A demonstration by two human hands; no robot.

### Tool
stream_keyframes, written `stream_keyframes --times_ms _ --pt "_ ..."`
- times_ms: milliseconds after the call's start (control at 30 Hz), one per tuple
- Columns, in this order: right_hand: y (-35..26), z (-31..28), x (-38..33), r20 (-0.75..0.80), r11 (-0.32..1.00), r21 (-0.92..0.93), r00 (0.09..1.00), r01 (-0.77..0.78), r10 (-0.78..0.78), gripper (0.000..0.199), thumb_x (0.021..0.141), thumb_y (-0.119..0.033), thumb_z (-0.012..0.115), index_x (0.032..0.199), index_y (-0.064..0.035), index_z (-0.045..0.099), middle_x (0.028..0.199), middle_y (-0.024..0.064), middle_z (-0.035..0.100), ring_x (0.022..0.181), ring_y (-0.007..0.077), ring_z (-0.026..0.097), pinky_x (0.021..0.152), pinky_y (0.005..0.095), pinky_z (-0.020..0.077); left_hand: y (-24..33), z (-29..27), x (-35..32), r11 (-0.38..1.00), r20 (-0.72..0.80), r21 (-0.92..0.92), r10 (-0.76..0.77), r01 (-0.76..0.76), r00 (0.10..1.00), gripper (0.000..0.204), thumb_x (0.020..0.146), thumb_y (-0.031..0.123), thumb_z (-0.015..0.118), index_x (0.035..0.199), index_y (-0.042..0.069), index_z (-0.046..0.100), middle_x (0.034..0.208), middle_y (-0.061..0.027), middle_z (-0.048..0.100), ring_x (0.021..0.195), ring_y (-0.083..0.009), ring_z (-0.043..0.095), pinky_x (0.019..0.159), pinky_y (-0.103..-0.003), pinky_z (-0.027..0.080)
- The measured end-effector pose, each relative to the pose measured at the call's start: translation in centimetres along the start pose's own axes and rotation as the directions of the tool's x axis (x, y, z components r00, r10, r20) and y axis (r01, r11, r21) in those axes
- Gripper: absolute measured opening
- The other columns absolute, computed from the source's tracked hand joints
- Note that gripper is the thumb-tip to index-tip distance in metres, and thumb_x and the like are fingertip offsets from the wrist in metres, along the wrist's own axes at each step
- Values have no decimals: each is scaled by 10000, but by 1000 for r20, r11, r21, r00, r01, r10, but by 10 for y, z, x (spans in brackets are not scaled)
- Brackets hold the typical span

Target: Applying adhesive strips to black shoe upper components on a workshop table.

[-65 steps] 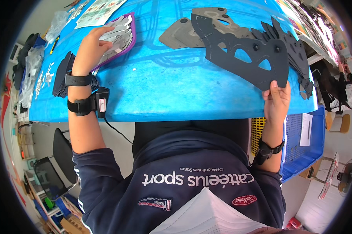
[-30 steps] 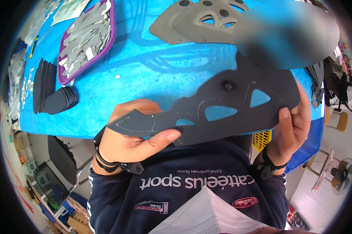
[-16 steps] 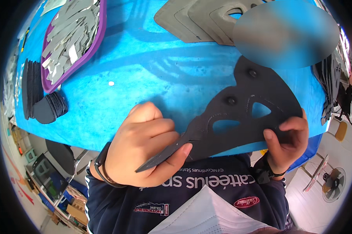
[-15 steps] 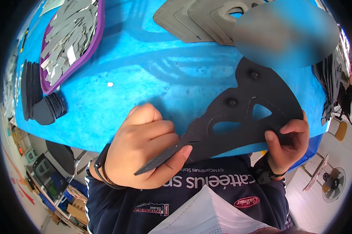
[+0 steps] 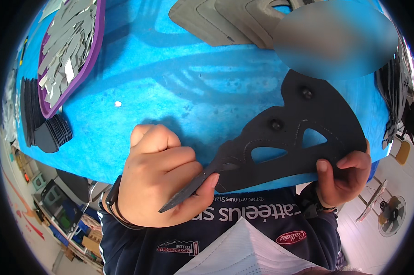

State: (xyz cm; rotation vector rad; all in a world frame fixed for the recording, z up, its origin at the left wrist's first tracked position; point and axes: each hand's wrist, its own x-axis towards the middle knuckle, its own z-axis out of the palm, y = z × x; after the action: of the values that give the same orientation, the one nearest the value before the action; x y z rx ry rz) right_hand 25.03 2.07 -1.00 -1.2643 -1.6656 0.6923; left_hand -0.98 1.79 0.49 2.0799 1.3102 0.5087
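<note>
Between my two hands I hold a flat black cut-out panel (image 5: pixel 303 146) with two stitched, roughly triangular openings and two dark raised studs. My left hand (image 5: pixel 165 178) is closed round its narrow left end, the thumb on the near face and the fingers curled behind. That end bends and tilts toward me. My right hand (image 5: pixel 347 176) pinches the lower right edge, its thumb on the near face; the fingers behind are partly hidden. A blurred oval covers the area just beyond the panel's upper edge.
On the blue table (image 5: pixel 138 91) stands a purple tray (image 5: pixel 98 41) of grey scraps at the far left. Next to it are stacked black pieces (image 5: pixel 53 133). Grey layered panels (image 5: pixel 216 23) lie at the back. Black pieces (image 5: pixel 390 101) hang at the right edge. A fan (image 5: pixel 392 215) stands beyond.
The panel's right part and my right hand have moved slightly right and down. My left hand has shifted a little left, keeping its grip. The table's contents appear shifted left in view.
</note>
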Motion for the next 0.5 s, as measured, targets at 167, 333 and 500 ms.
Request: stream_keyframes --times_ms 167,333,500 --pt "-2 -2 1 44 996 -82 999 -20 24 295 590 55 706 728 -84 485 728 34 513 709 161 479 651 244 375 1 2 1 1000 -53 9 2 -1 999 163 544 117 670 515 70 516 515 -1 389 561 -184 384 596 -310 265" --pt "-1 0 -1 7 998 -12 998 -56 56 289 591 64 700 733 -86 498 718 17 507 723 157 470 661 244 372 3 2 1 1000 -34 22 4 -4 999 157 553 117 666 518 69 521 513 -1 390 561 -185 386 595 -312 266" --pt "-1 0 -1 12 998 -1 998 -56 56 292 596 66 704 740 -85 500 735 28 508 709 150 470 617 228 379 3 2 3 999 -31 35 5 -4 1000 160 560 115 661 515 72 514 516 -3 385 566 -189 387 597 -313 268"
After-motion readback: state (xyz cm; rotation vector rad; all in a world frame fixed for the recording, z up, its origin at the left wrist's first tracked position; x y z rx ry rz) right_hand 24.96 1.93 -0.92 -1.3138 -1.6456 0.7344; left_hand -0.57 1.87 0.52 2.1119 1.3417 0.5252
